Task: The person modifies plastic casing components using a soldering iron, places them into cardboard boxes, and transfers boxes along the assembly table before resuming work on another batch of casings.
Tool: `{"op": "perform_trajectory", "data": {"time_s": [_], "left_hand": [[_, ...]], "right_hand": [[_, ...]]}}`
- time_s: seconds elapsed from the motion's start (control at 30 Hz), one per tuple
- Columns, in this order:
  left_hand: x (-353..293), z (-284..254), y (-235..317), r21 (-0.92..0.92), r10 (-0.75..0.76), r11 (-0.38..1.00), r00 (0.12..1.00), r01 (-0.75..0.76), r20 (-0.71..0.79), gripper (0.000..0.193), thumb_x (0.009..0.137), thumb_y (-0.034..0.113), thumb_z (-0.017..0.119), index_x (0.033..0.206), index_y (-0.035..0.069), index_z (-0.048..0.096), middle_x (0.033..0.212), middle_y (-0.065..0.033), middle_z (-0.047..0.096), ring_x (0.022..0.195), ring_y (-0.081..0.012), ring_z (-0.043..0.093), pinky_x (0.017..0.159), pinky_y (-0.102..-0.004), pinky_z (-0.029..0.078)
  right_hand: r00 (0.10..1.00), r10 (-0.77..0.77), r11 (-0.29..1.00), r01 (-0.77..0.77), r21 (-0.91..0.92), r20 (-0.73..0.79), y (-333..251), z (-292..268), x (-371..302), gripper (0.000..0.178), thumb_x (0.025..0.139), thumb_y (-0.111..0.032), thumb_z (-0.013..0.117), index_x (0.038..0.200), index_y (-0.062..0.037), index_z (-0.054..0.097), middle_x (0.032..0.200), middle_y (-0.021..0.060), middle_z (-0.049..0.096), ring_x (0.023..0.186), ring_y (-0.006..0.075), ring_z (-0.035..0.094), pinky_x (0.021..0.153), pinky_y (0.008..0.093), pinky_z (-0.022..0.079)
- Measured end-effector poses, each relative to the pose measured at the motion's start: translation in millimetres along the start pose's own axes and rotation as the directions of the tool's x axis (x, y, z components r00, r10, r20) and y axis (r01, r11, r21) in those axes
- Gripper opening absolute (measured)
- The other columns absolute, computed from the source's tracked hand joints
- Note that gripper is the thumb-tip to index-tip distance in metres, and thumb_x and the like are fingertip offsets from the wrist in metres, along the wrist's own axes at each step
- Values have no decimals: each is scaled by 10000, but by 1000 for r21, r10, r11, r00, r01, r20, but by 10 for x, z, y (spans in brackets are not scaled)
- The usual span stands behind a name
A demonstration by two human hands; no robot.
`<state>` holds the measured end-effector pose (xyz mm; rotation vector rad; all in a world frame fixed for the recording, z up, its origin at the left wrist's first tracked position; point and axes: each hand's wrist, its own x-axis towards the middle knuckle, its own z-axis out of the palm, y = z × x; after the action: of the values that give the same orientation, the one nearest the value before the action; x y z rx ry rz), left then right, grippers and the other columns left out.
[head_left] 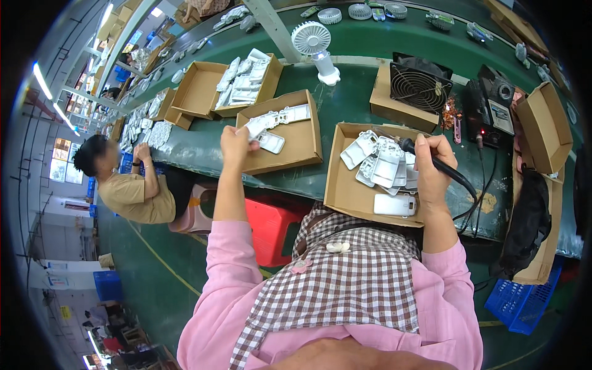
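My left hand [237,147] pinches a white plastic casing [254,127] at the near left side of a cardboard box [313,132]. More white casings [295,114] lie in that box. In my right hand [433,166] is a soldering iron [407,145], gripped by its dark handle with the tip pointing left. The iron is over a second cardboard box [336,179], where several white casings [387,161] are heaped. One casing [394,205] lies apart at the near side of this box.
A white handheld fan [313,43] stands behind the boxes. At the back right are a black square fan [420,86] and a black soldering station [487,111], its cable looping near my right hand. A seated person [135,185] works to the left. A red stool [266,228] stands below the bench.
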<state>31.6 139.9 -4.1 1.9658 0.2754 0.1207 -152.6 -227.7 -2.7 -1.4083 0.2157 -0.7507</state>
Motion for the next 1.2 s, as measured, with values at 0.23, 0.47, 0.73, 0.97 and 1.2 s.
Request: {"op": "perform_trajectory", "data": {"time_s": [0.23,0.47,0.73,0.97,1.2], "left_hand": [[-122,223,-196,788,4,604,989,-120,147,433,837,310,591,991,-94,554,982,-333,625,996,-443,600,876,-479,466],[-53,359,-50,635,-159,770,983,63,96,888,678,399,815,1237,-77,315,1033,-242,640,955,-334,640,691,-395,539],[102,371,-271,122,-278,960,922,254,270,336,775,127,738,1039,-25,597,947,-112,675,752,-196,654,567,-321,511],[305,307,128,796,306,422,895,-433,325,360,794,144,603,1076,-60,509,1149,-271,546,1061,-447,508,910,-488,436],[437,256,-328,711,477,213,706,-671,523,351,763,101,643,1030,-7,443,1080,-208,527,1031,-394,502,893,-449,424]], "right_hand": [[1000,10,1000,-10,9,10,-17,-13,-4,211,889,-111,636,722,-49,522,597,-54,486,518,5,408,463,176,290],[999,20,999,-22,49,25,-11,-23,-7,210,889,-112,639,725,-49,523,606,-48,499,517,6,416,465,171,301],[1000,18,999,-19,49,12,-14,-46,12,211,886,-114,644,725,-49,524,608,-45,504,514,8,416,468,171,304],[1000,27,999,-27,42,15,-11,-59,9,208,889,-113,639,729,-48,523,613,-44,507,512,8,416,468,170,304],[1000,26,998,-26,55,10,-20,-24,7,209,892,-116,636,730,-45,524,619,-41,511,513,8,419,466,171,308]]}}
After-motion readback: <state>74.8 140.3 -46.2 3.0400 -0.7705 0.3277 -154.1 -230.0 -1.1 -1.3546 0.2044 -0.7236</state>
